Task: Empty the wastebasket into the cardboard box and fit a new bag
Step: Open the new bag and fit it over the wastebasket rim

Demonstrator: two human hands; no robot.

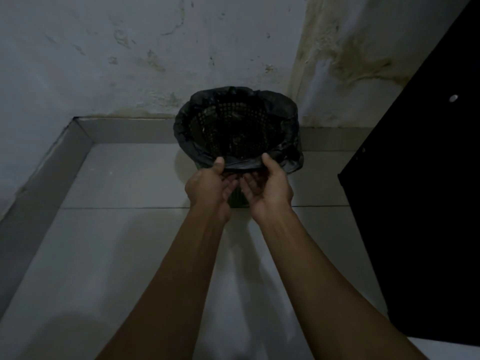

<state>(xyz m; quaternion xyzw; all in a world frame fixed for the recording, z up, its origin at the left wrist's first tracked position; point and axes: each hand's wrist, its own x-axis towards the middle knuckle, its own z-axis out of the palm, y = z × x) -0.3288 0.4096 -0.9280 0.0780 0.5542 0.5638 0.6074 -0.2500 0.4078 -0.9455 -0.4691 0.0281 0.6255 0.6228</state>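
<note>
A dark lattice wastebasket (233,126) stands on the floor in the corner by the wall. A black plastic bag (291,154) lies folded over its rim all the way round. My left hand (210,185) and my right hand (270,185) are at the near side of the rim, thumbs on top of the bag's folded edge and fingers curled under it. The inside of the basket is dark, and its lattice shows through. No cardboard box is in view.
Pale floor tiles (124,229) spread out around the basket, with a tiled skirting (124,131) along the stained wall. A tall black cabinet (426,203) stands close on the right.
</note>
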